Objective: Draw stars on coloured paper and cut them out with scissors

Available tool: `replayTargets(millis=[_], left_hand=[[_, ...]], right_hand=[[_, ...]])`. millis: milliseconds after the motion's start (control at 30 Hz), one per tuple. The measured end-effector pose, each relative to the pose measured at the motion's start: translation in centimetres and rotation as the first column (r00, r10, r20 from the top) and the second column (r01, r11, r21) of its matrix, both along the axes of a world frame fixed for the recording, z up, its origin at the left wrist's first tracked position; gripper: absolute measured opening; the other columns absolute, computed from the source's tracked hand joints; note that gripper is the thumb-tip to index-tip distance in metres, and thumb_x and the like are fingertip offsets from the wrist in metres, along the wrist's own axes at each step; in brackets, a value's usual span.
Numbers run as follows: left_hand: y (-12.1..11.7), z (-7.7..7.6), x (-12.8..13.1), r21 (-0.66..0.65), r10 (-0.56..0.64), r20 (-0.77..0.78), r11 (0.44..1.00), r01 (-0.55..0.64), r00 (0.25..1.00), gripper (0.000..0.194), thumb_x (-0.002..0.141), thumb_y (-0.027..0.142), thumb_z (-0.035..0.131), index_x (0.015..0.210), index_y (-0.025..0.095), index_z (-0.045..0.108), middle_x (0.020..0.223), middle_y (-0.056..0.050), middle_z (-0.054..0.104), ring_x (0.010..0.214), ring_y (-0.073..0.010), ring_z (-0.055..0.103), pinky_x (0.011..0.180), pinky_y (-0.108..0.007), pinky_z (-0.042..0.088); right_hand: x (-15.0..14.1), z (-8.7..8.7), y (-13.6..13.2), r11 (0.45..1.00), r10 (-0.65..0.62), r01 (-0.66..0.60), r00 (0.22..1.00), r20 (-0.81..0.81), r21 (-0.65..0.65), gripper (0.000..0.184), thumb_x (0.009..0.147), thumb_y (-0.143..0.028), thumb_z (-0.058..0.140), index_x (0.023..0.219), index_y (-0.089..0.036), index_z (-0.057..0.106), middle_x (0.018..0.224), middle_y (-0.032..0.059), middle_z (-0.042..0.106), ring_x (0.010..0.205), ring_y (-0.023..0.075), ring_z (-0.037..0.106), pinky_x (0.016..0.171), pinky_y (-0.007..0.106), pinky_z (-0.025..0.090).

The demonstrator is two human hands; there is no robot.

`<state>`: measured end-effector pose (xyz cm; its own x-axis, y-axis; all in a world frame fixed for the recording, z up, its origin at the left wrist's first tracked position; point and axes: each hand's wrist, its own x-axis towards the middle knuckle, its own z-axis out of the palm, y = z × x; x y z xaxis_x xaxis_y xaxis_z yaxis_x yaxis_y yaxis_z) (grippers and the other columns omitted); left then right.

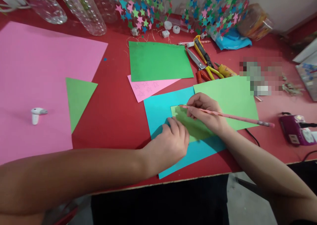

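Note:
My right hand (pixel 206 111) grips a pink pencil (pixel 237 118), its eraser end pointing right. The pencil's tip is over the upper left part of a small light green paper (pixel 200 131). My left hand (pixel 170 139) presses that paper down at its left edge, with bent fingers close together; the fingertips are partly hidden. Beneath the green piece lies a blue sheet (pixel 170 170). A larger light green sheet (pixel 240 102) overlaps the blue one at the upper right, behind my right hand.
A dark green sheet (pixel 160 61) covers part of a pink paper (pixel 143 89) with drawn stars. Scissors (pixel 198 59), a cutter (pixel 201 50) and a yellow tube (pixel 226 70) lie beyond. Star-covered bottles (pixel 141 8) stand behind. A large pink sheet (pixel 49 59) and a purple power adapter (pixel 294 129) flank me.

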<state>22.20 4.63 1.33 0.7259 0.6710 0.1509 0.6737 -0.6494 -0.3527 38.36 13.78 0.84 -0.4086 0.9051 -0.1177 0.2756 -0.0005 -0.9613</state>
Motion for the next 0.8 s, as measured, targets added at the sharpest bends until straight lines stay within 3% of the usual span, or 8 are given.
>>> replayTargets(millis=[167,267,433,633,800], left_hand=[[-0.8,-0.2,-0.8,-0.041,0.002,-0.001,0.999,-0.002,1.0,0.038,0.09,0.02,0.05,0.116,-0.004,0.063,0.115,-0.032,0.065,0.103,-0.0385,0.068,0.064,-0.035,0.057],[-0.9,-0.1,-0.9,-0.029,0.006,0.011,1.0,-0.006,1.0,0.039,0.09,0.021,0.05,0.115,-0.005,0.064,0.111,-0.03,0.068,0.102,-0.0364,0.068,0.067,-0.034,0.057],[-0.9,-0.1,-0.6,-0.031,0.044,0.009,0.999,-0.043,0.999,0.04,0.092,0.024,0.05,0.116,-0.004,0.065,0.113,-0.027,0.068,0.099,-0.0309,0.067,0.074,-0.033,0.056],[-0.4,-0.1,-0.9,-0.057,0.022,0.017,0.998,-0.021,1.0,0.038,0.094,0.025,0.047,0.113,-0.002,0.065,0.11,-0.026,0.068,0.097,-0.0298,0.067,0.071,-0.032,0.055],[1.0,1.0,-1.2,-0.195,-0.022,0.05,0.98,0.031,0.999,0.027,0.09,0.022,0.053,0.105,0.005,0.067,0.094,-0.018,0.07,0.083,-0.0263,0.067,0.062,-0.031,0.053]], right_hand=[[0.2,1.8,-0.1,0.998,0.049,-0.051,0.997,0.052,0.036,0.006,0.078,-0.02,0.066,0.083,-0.019,0.062,0.075,-0.0004,0.062,0.066,0.0116,0.055,0.057,0.024,0.04],[-0.2,2.4,-0.4,0.997,0.078,-0.076,0.995,0.066,-0.024,0.008,0.079,-0.021,0.066,0.078,-0.019,0.059,0.068,-0.0028,0.058,0.059,0.0091,0.051,0.053,0.024,0.037],[-0.1,0.8,-0.6,0.995,0.007,-0.009,1.0,-0.015,-0.099,0.017,0.087,-0.029,0.062,0.077,-0.02,0.052,0.054,-0.0059,0.054,0.047,0.0086,0.049,0.045,0.022,0.038],[0.1,-0.1,-0.4,0.997,0.04,-0.041,0.999,-0.021,-0.061,0.02,0.088,-0.034,0.063,0.077,-0.021,0.053,0.054,-0.005,0.056,0.047,0.0091,0.05,0.046,0.023,0.042],[0.2,-0.2,-0.4,0.997,0.034,-0.036,0.999,-0.024,-0.071,0.021,0.088,-0.037,0.062,0.077,-0.022,0.053,0.055,-0.0052,0.055,0.048,0.0097,0.051,0.046,0.023,0.042]])
